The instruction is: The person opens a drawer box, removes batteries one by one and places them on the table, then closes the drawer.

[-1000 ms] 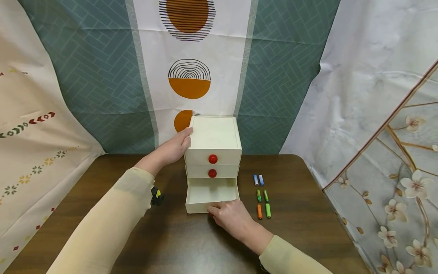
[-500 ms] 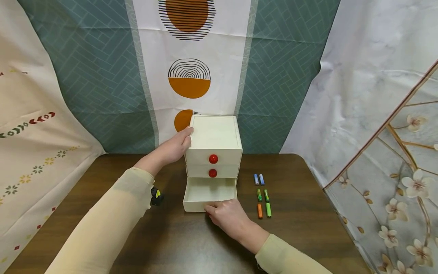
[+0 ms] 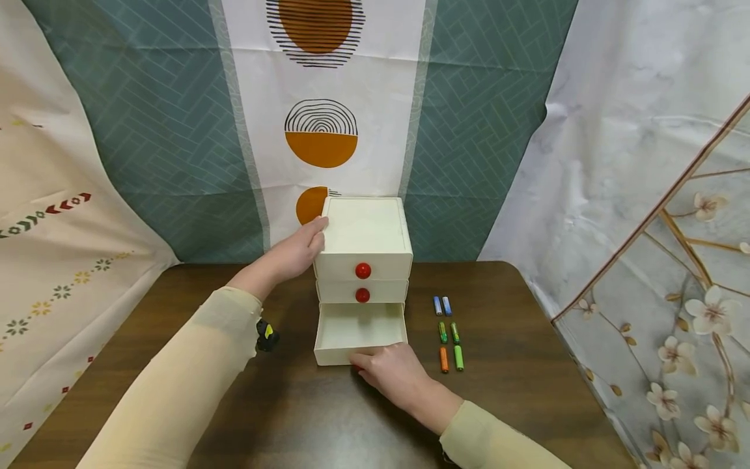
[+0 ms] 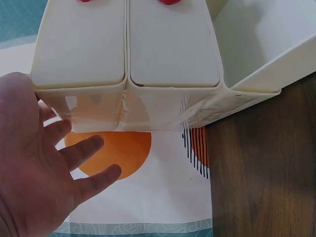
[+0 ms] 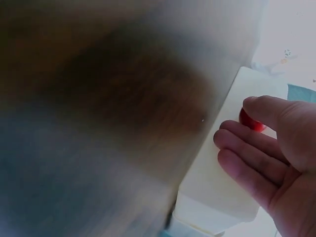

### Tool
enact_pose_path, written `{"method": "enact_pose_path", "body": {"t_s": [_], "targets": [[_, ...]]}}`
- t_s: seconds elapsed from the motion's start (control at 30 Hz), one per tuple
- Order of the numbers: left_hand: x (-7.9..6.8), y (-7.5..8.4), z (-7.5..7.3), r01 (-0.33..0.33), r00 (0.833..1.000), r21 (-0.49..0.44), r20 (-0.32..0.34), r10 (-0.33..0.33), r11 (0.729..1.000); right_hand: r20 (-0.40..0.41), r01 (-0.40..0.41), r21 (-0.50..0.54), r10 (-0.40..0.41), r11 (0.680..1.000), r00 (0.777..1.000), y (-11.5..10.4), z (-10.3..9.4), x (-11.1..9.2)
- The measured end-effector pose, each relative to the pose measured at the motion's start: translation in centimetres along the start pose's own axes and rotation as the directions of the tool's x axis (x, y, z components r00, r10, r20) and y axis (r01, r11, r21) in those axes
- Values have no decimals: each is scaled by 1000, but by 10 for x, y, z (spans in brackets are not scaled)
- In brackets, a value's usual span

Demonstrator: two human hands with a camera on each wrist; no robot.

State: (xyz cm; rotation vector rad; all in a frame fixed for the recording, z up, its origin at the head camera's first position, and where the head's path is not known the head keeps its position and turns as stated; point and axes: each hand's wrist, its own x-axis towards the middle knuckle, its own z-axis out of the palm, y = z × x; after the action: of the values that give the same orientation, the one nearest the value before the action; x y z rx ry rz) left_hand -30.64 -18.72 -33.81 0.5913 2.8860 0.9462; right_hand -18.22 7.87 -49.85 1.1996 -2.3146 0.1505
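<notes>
A small white drawer cabinet (image 3: 366, 225) stands on the table with three stacked drawers. The top and middle drawers are closed, each with a red knob (image 3: 363, 270) on its front. The bottom drawer (image 3: 346, 356) is pulled out, and its visible inside is bare. My left hand (image 3: 295, 253) rests against the cabinet's upper left edge; its fingers spread loosely along the side in the left wrist view. My right hand (image 3: 395, 376) is at the bottom drawer's front, thumb and fingers pinching its red knob (image 5: 252, 121), which is mostly hidden in the head view.
Right of the cabinet several batteries lie in pairs: blue ones (image 3: 447, 306) at the back, green ones (image 3: 455, 332) in the middle, an orange one (image 3: 443, 359) and a light green one (image 3: 459, 358) in front. Patterned cloths (image 3: 469, 130) hang behind the brown table (image 3: 305, 423).
The bottom drawer has shifted slightly left, with my right hand still on its knob. My left hand keeps its place on the cabinet, and the batteries have not moved.
</notes>
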Motion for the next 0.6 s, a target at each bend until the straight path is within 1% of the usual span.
{"method": "enact_pose_path", "body": {"t_s": [0.1, 0.23, 0.43, 0.6], "targets": [[0, 0, 0, 4, 1000, 2, -1, -4, 1000, -24, 6, 24, -5, 1000, 1000, 3, -1, -4], [0, 0, -1, 2, 1000, 5, -4, -2, 1000, -54, 7, 24, -5, 1000, 999, 6, 0, -4], [0, -2, 0, -3, 1000, 11, -6, 3, 1000, -73, -1, 21, 3, 1000, 997, 11, 4, 3], [1, -3, 1, -5, 1000, 11, -7, 5, 1000, -58, -28, 26, 30, 999, 998, 20, 10, 13]]}}
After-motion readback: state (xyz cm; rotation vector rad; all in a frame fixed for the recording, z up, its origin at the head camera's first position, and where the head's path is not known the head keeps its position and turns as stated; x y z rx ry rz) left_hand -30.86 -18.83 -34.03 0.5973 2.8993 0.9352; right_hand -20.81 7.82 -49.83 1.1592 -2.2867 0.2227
